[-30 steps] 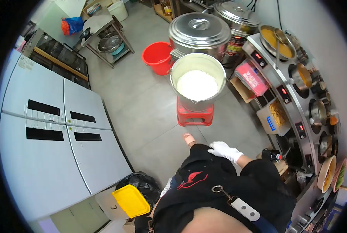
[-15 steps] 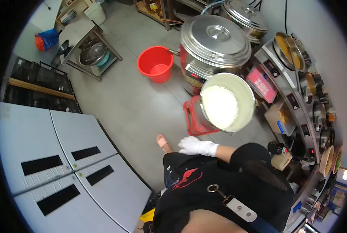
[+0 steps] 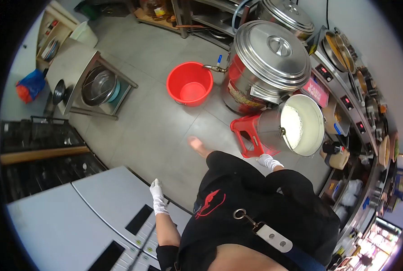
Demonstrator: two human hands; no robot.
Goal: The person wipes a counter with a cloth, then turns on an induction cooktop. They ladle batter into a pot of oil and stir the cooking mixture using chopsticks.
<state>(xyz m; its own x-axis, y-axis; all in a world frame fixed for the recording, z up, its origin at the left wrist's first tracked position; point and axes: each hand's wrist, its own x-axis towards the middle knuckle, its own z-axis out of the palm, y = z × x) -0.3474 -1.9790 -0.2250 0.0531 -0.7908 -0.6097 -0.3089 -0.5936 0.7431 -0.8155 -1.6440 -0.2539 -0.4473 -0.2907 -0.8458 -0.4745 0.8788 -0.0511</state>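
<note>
My left hand point(image 3: 157, 195), in a white glove, hangs beside the pale grey cabinet point(image 3: 48, 205). Its fingers are drawn together and nothing shows in them. Close to the lower edge of a red plastic stool point(image 3: 250, 137) is my right hand point(image 3: 269, 162), also white-gloved, with its fingers loosely extended. Whether it touches the stool I cannot tell. On that stool stands a metal bucket point(image 3: 270, 131) with a wire handle and a pale inside. A white mass point(image 3: 291, 128) fills its lower part; its kind is unclear.
A red bucket point(image 3: 190, 84) stands on the floor under the tap point(image 3: 216, 68) of a large lidded steel boiler point(image 3: 260, 58). Pans line the counter point(image 3: 334, 83) on the right. A steel table point(image 3: 70, 58) is at the far left. Grey tiled floor point(image 3: 152, 131) lies between.
The view has shifted, so the bucket and stool appear farther right. My right hand has moved rightward to the stool's edge. My left hand has come into view near the cabinet.
</note>
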